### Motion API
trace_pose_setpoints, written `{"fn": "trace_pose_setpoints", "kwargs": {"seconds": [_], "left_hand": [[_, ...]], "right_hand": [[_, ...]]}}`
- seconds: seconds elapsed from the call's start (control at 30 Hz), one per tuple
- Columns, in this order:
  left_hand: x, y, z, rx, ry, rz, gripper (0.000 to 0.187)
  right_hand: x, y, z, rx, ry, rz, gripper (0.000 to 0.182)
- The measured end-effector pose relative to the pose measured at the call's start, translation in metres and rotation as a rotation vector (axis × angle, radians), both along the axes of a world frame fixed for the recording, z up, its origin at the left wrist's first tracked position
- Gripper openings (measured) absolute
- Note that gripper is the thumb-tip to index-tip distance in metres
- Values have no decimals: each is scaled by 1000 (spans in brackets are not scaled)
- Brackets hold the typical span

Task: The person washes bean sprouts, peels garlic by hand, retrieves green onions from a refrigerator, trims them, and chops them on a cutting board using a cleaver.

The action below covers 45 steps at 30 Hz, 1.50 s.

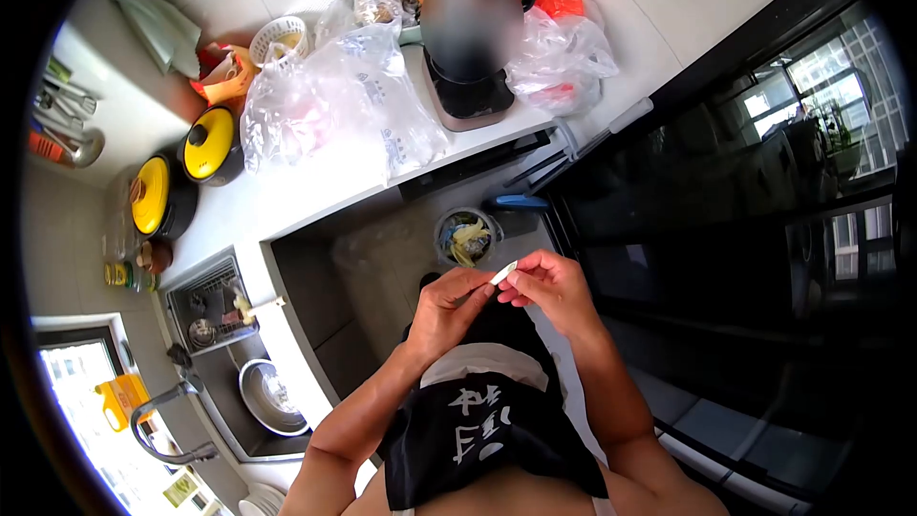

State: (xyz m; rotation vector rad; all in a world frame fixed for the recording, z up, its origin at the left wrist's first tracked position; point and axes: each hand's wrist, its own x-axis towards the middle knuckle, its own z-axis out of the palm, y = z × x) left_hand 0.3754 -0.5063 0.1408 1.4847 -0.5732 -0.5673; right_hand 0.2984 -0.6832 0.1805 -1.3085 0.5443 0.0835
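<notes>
A small, pale, elongated piece (504,273), perhaps a garlic clove though I cannot be sure, is pinched between the fingertips of both hands in front of my body. My left hand (444,311) closes on its near left end with thumb and forefinger. From the other side, my right hand (552,294) grips it with thumb and forefinger, the other fingers curled. Just beyond my hands, on the floor, stands a waste bin (441,235) holding yellowish-green scraps. I wear a black apron (449,440) with white lettering.
Plastic bags (325,100), a black blender (468,86) and pots with yellow lids (212,143) crowd the white counter (258,210). At left is a sink with a metal bowl (250,399) and a faucet (153,420). A glossy black refrigerator (688,258) rises on the right.
</notes>
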Motion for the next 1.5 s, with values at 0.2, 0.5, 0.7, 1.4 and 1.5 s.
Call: {"fn": "trace_pose_setpoints", "kwargs": {"seconds": [0.2, 0.5, 0.7, 1.4, 1.5], "left_hand": [[24, -14, 7, 68, -193, 45, 20], [28, -42, 11, 70, -131, 78, 17], [23, -57, 16, 82, -157, 109, 18], [8, -84, 18, 70, -143, 97, 18], [8, -85, 18, 74, -155, 87, 18]], "right_hand": [[23, -15, -6, 5, -57, -10, 8], [34, -40, -11, 52, -94, -34, 10], [32, -56, -15, 37, -119, -22, 10], [18, -91, -1, -26, -168, 90, 8], [18, -93, -3, -42, -184, 91, 9]]}}
